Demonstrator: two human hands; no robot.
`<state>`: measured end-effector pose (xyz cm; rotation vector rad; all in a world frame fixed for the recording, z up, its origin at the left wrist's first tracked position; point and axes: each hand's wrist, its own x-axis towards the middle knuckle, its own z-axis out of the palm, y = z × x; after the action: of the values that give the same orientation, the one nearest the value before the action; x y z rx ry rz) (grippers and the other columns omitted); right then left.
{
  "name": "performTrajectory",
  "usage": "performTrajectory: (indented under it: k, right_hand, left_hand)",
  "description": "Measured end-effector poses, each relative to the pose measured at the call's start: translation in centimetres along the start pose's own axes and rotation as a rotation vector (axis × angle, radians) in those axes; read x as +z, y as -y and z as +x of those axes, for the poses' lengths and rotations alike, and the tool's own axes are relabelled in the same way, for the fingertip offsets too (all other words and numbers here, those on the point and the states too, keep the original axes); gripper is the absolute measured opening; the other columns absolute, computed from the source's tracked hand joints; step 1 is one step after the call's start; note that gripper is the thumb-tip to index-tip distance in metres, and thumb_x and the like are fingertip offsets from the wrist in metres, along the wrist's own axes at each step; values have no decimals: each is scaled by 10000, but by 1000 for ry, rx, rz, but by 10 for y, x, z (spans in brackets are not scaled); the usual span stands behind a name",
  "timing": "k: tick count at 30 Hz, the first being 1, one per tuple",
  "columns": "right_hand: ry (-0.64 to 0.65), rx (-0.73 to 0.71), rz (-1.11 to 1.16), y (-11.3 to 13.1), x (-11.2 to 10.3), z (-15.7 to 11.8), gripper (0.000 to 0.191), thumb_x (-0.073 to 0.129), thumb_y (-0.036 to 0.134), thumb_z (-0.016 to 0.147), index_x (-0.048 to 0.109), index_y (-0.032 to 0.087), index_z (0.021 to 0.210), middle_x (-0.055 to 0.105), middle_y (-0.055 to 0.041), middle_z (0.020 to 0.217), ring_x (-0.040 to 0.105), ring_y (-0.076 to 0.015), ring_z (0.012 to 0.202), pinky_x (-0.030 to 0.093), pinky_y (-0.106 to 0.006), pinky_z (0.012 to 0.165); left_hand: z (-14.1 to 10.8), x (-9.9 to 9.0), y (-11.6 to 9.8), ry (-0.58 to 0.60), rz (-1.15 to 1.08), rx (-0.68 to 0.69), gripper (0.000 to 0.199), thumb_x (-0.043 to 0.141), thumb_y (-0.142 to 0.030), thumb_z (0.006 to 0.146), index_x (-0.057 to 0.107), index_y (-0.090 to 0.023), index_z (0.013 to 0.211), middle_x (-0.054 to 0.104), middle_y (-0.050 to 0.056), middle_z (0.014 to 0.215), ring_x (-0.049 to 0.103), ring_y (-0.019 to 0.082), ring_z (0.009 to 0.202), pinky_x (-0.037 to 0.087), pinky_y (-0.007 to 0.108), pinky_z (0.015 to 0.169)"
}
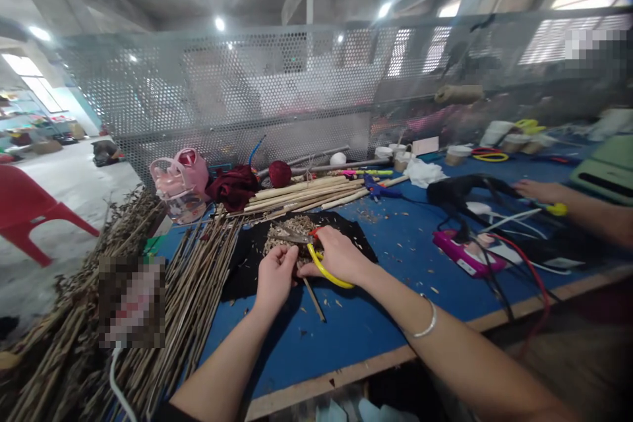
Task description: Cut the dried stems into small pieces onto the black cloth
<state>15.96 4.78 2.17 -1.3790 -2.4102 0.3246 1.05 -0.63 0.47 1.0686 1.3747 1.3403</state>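
My right hand (341, 256) is closed around yellow-handled scissors (330, 275), whose metal blades point left over a heap of small brown clippings (297, 224). Close beside it, my left hand (277, 271) pinches a thin brown twig (315, 301); its lower end sticks out below the hands toward me. The twig's upper part is hidden by fingers and blades. Under the heap lies a black cloth (242, 270) on the blue table (366, 336). Long dry stems (198, 290) lie in a bundle just left of my left hand.
Peeled pale sticks (306, 194), a dark red yarn ball (279, 173) and a blue glue gun (380, 188) lie behind the heap. A pink power strip (467, 256) with cables is at right, near another person's hand (539, 191). A perforated metal screen (237, 92) stands behind the table.
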Motion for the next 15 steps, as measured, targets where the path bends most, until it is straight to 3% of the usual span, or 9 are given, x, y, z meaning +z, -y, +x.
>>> performTrajectory:
  k: [9, 15]
  right_hand:
    - [33, 1, 10, 8, -3, -5, 693, 678, 633, 519, 495, 148, 980, 523, -100, 976, 508, -258, 937, 366, -347, 767]
    - [101, 16, 23, 10, -3, -8, 666, 604, 681, 585, 490, 147, 966, 572, -103, 916, 565, -238, 840, 368, -295, 678]
  left_hand:
    - [-2, 2, 5, 35, 25, 8, 323, 571, -476, 709, 485, -166, 690, 452, -68, 450, 369, 53, 350, 320, 158, 321]
    - [-2, 3, 7, 47, 3, 35, 311, 565, -465, 718, 468, -175, 664, 441, -69, 431, 397, 66, 360, 344, 176, 357]
